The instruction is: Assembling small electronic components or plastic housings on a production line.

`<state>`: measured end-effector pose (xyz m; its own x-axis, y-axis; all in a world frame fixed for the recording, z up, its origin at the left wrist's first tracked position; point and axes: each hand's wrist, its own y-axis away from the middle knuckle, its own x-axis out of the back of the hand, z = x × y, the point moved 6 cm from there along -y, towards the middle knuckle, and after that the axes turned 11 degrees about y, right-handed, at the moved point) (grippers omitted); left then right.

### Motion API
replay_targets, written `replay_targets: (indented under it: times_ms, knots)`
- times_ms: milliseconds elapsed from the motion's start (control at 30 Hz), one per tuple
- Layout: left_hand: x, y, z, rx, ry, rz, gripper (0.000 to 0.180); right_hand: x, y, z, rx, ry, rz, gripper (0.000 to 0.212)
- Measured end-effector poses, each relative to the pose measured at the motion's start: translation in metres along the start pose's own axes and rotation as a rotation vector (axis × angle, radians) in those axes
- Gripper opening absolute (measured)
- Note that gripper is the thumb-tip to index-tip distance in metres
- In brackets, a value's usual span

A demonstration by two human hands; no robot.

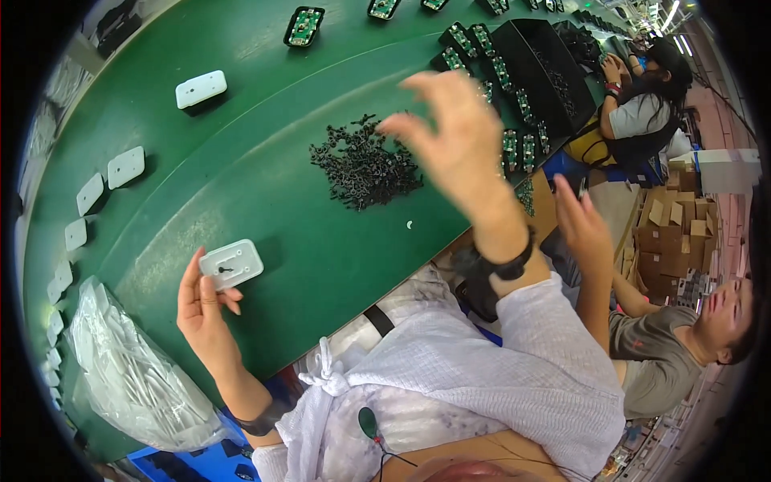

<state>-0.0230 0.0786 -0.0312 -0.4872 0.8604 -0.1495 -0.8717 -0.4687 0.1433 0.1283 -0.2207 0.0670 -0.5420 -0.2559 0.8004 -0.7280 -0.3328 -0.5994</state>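
- Worktop point(321, 257): smooth green surface, a curved pale line running across it.
- Small black parts point(365, 169): spindly, jagged, lying heaped mid-worktop.
- Clear plastic bag point(132, 373): crinkled, glossy, sitting near left and holding white pieces.
- White casings point(126, 167): smooth, round-cornered, trailing along the left side.
- Circuit-board units point(303, 27): green boards in black housings, standing at the far side and clustering at right.
- Black bin point(522, 56): straight-walled, standing far right, containing small dark parts.
- White shell point(246, 256): shallow rounded rectangle, semi-matt, showing its inner face with small raised bosses and a dark piece; resting in the left hand, above the worktop's near left.
- Left hand point(202, 312): gripping the shell's edge between thumb and fingers.
- Right hand point(464, 132): hovering right of the heap, thumb and fingers spreading apart.
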Motion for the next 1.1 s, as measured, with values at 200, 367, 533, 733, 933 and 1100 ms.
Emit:
replay_targets:
  times_ms: [200,367,533,733,933,1100]
  knots:
    - [0.005,-0.019,0.005,-0.199,-0.519,-0.074,0.033,-0.035,0.027,0.094,-0.047,0.683,-0.423,0.043]
    - [0.012,-0.003,0.011,-0.263,-0.776,0.122,0.036,-0.042,0.016,0.079,-0.112,0.356,-0.443,0.031]
    - [-0.016,0.011,0.012,-0.45,-1.21,0.138,0.087,0.006,0.007,0.004,-0.261,-0.669,-0.225,0.043]
    - [-0.025,0.019,0.014,-0.517,-1.179,0.172,0.083,-0.024,0.061,-0.107,0.232,-0.849,-0.522,0.048]
    - [-0.015,0.015,0.019,-0.565,-1.003,-0.018,0.063,-0.013,0.06,-0.115,0.384,-0.564,-0.549,0.047]
    - [-0.011,0.009,0.017,-0.529,-0.874,-0.135,0.064,-0.016,0.034,-0.119,0.311,-0.662,-0.431,0.046]
